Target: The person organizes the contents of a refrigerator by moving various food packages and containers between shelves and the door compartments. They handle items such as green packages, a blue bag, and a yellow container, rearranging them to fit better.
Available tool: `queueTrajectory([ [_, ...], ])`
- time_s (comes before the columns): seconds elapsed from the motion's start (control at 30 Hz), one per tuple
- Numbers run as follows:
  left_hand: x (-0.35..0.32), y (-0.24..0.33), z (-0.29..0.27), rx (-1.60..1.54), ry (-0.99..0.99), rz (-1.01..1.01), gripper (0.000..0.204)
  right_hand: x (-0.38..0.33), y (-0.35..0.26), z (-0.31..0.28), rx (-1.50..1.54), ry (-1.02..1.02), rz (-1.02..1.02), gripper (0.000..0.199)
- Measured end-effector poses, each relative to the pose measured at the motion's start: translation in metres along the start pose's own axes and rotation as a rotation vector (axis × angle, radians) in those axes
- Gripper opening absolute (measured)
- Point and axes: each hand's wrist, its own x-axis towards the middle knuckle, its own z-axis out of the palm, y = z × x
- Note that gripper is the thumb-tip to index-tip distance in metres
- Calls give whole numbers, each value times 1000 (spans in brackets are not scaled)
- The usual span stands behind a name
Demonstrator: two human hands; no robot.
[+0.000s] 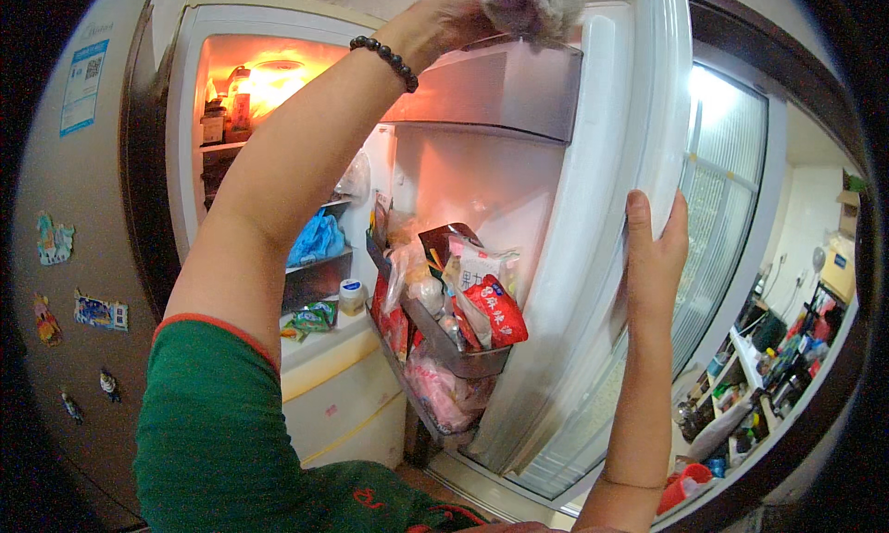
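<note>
My left arm, with a dark bead bracelet (383,62) at the wrist, reaches up to the top of an open refrigerator door (607,163). My left hand (461,12), partly cut off by the upper edge, is closed on a fluffy grey cloth (544,7). The cloth lies against the door's upper part, just above a clear smoky door bin (500,84). Lower down, my right hand (654,264) grips the door's outer edge, thumb on one side and fingers on the other. Some of its fingers are hidden behind the door.
A lower door bin (463,359) is packed with bags, among them a red packet (496,311). Inside the lit refrigerator are a blue plastic bag (318,238), a small jar (352,297) and green packets (315,317). A brown panel with magnets (83,209) stands left; cluttered shelves (741,394) stand right.
</note>
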Motion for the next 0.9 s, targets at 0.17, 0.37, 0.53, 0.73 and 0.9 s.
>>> queueTrajectory([
  [0.17,-45,0,-49,-28,687,285,5,-1,-3,3,30,-3,26,61],
  [0.37,-147,28,-26,-16,911,341,9,6,27,7,-108,50,14,60],
  [0.53,-243,-17,41,57,1093,344,25,9,38,4,-250,134,-113,38],
  [0.73,-346,-109,69,-318,1373,169,33,8,40,3,-363,170,-120,47],
  [0.9,-328,-123,96,-426,1336,270,16,-49,-49,53,-303,22,-436,45],
])
